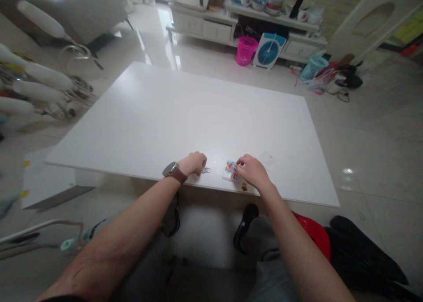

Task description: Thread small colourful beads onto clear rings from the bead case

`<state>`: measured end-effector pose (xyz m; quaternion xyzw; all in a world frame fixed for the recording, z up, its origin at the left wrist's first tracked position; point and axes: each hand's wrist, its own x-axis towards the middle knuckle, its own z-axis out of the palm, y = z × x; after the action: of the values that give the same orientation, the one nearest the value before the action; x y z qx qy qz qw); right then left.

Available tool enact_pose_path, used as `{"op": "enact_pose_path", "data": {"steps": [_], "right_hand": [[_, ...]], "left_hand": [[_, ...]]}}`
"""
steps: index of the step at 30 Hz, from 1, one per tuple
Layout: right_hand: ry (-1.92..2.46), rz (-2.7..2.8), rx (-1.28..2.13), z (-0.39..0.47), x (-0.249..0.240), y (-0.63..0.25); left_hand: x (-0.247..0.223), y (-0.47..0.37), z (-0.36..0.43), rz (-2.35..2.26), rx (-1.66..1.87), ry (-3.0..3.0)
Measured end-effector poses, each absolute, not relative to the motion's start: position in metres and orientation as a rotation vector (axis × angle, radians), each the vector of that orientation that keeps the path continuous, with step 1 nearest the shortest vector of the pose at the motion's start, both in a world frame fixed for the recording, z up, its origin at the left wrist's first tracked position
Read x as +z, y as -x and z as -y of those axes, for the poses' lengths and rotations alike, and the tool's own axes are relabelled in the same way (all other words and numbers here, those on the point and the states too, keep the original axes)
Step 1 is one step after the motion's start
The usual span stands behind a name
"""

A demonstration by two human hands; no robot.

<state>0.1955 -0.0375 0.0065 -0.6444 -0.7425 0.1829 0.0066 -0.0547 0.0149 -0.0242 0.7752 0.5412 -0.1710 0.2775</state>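
My left hand (197, 162), a watch on its wrist, rests near the front edge of the white table with its fingers curled closed. Just beside those fingers lie several small metal rings (206, 170); what the fingers hold, if anything, is hidden. A small clear compartment box (226, 176) with bright multicoloured bits in it stands right of the rings. My right hand (251, 170) is at the box's right side, its fingers bent together over the edge; anything between them is too small to make out. A tiny yellow and dark figure (244, 186) lies below that hand.
The white table (205, 112) stretches away ahead of me. A transparent flat piece, perhaps a lid (265, 160), lies beyond my right hand. On the floor past the table stand a pink basket (246, 51) and a blue box fan (269, 51). Wrapped white objects (42, 79) are at the left.
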Motion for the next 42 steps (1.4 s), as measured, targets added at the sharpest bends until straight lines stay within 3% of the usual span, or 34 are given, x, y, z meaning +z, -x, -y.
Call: {"op": "enact_pose_path", "data": {"steps": [13, 42], "right_hand": [[2.011, 2.329, 0.607, 0.038, 0.01, -0.193], [1.948, 2.349, 0.657, 0.039, 0.007, -0.189]], "left_hand": [[-0.034, 0.045, -0.009, -1.344, -0.119, -2.226], [-0.025, 0.031, -0.005, -1.3, -0.269, -2.324]]}}
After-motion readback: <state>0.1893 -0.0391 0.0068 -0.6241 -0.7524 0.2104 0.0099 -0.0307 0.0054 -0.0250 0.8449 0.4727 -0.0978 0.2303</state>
